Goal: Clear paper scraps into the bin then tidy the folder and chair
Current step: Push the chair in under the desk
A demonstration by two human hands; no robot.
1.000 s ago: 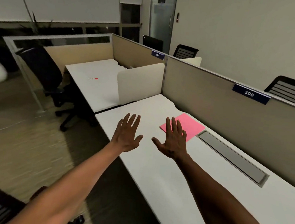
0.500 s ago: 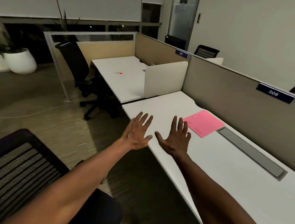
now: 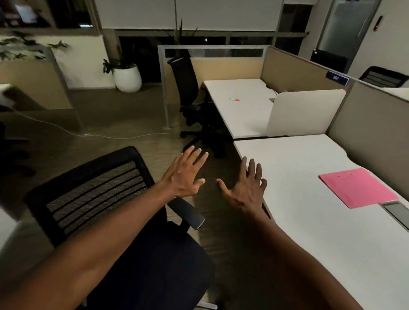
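Observation:
A pink folder (image 3: 356, 187) lies flat on the white desk (image 3: 304, 211) at the right, near the grey partition. A black mesh-back office chair (image 3: 92, 195) with a dark seat stands at the lower left, pulled away from the desk, its armrest (image 3: 189, 213) just under my left wrist. My left hand (image 3: 184, 174) hovers open above the chair's armrest. My right hand (image 3: 246, 187) is spread open at the desk's left edge. Both hold nothing. No paper scraps or bin are visible.
A second desk (image 3: 241, 108) with a red pen (image 3: 234, 99) sits behind a cream divider (image 3: 304, 111). Another black chair (image 3: 186, 89) stands beside it. A potted plant (image 3: 126, 76) and a white cable (image 3: 90, 133) are on the floor beyond. A grey cable tray (image 3: 406, 219) is set into the desk.
My view has swung left, away from the desk. The black chair has come into view at the lower left, and both open hands now hover off the desk's edge instead of over it.

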